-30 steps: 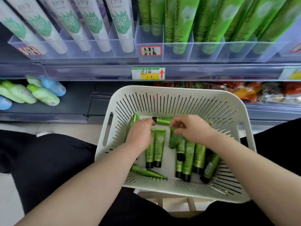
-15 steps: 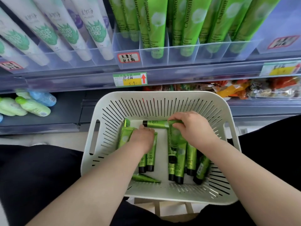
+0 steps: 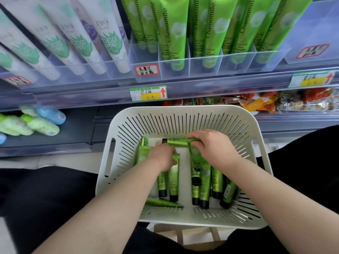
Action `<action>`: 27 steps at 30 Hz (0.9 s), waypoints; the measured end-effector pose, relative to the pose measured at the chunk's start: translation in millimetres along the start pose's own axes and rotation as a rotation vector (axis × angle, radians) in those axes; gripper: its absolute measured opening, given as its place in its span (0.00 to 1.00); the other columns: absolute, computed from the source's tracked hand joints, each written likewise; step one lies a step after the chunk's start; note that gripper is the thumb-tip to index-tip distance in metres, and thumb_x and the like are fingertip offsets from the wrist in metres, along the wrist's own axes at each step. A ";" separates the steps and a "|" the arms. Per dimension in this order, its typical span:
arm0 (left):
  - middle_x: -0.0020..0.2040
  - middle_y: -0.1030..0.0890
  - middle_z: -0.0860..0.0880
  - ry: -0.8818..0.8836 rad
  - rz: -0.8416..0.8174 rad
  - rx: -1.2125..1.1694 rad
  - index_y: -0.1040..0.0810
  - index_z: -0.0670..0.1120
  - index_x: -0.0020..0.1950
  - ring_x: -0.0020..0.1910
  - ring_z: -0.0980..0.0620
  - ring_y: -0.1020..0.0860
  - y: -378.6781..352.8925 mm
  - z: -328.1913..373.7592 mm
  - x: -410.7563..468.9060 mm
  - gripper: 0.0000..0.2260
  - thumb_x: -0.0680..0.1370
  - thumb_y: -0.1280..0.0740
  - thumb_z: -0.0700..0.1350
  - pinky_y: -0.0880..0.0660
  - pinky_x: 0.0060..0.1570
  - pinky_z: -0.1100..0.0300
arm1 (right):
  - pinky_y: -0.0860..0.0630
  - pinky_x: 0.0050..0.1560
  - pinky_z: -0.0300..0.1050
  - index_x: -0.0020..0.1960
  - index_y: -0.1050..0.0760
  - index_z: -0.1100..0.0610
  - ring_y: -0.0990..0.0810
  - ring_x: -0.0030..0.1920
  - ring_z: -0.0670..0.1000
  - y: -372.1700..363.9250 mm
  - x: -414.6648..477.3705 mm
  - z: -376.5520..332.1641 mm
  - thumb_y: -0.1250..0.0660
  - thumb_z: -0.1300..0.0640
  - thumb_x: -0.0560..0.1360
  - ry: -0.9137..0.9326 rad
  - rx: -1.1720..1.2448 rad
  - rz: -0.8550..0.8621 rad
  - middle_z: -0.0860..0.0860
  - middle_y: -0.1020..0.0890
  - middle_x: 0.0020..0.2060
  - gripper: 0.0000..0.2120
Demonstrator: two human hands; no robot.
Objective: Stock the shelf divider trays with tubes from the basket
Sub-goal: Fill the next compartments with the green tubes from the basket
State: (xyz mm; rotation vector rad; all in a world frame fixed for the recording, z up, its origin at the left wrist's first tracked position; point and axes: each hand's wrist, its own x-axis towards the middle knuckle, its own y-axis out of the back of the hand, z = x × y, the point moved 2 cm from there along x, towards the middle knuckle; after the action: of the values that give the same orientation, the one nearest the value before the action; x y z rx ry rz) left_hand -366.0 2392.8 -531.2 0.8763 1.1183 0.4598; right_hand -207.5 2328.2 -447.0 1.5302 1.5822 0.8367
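A white slotted basket [image 3: 183, 118] sits on my lap and holds several small green tubes with black caps [image 3: 204, 187]. Both hands are inside it. My left hand [image 3: 162, 158] curls around green tubes [image 3: 142, 154] on the left side. My right hand [image 3: 212, 145] grips a green tube [image 3: 177, 142] lying crosswise at the back and another [image 3: 196, 156] beneath its fingers. Above, clear divider trays [image 3: 205, 65] on the shelf hold tall green Chamomile tubes [image 3: 176, 30].
White tubes with green leaf print [image 3: 110, 39] fill the trays to the left. A price tag with a red arrow [image 3: 148, 93] hangs on the shelf edge. Lower shelves hold small bottles [image 3: 40, 123] at left and snack packets [image 3: 275, 101] at right.
The view has tilted up and come nearer to the shelf. Both hands stay in the basket, and the right hand has closed over the crosswise tube at the back.
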 end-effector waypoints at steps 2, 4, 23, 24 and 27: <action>0.58 0.22 0.46 0.026 -0.025 -0.205 0.23 0.48 0.60 0.56 0.47 0.24 5.7 -1.9 -7.3 0.13 0.77 0.32 0.48 0.26 0.53 0.55 | 0.24 0.53 0.46 0.61 0.23 0.47 0.21 0.54 0.50 0.8 -1.2 -3.9 0.37 0.54 0.78 0.005 -0.018 -0.009 0.46 0.19 0.53 0.12; 0.54 0.20 0.46 0.006 0.019 -0.329 0.22 0.46 0.55 0.51 0.48 0.23 10.9 -3.2 -18.4 0.07 0.78 0.32 0.45 0.26 0.49 0.57 | 0.23 0.52 0.47 0.60 0.23 0.46 0.21 0.54 0.50 3.6 -3.4 -8.0 0.37 0.54 0.78 0.004 -0.040 -0.013 0.46 0.19 0.53 0.12; 0.42 0.21 0.55 -0.199 1.094 -0.656 0.20 0.49 0.51 0.43 0.53 0.22 196.7 0.3 -155.9 0.06 0.80 0.36 0.42 0.27 0.42 0.63 | 0.27 0.41 0.48 0.56 0.22 0.52 0.23 0.48 0.55 148.8 -7.3 -96.4 0.36 0.57 0.77 0.184 -0.050 0.532 0.50 0.18 0.44 0.09; 0.42 0.22 0.57 -0.207 1.137 -0.651 0.20 0.49 0.51 0.43 0.55 0.23 208.6 0.8 -161.1 0.06 0.80 0.36 0.42 0.29 0.40 0.68 | 0.25 0.41 0.48 0.57 0.22 0.51 0.23 0.48 0.55 154.8 -5.4 -100.0 0.36 0.56 0.77 0.194 -0.053 0.534 0.50 0.18 0.45 0.10; 0.40 0.24 0.59 -0.199 1.243 -0.627 0.20 0.49 0.51 0.41 0.57 0.25 244.1 2.5 -171.2 0.07 0.80 0.37 0.41 0.34 0.38 0.73 | 0.25 0.43 0.48 0.58 0.22 0.52 0.23 0.49 0.54 167.6 1.0 -107.4 0.37 0.57 0.78 0.234 -0.075 0.538 0.49 0.20 0.47 0.11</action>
State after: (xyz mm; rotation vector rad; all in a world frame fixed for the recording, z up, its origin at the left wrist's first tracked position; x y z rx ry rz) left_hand -407.4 2415.1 -236.8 0.9318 0.0764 1.5965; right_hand -218.2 2345.6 -249.0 1.8883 1.2834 1.3964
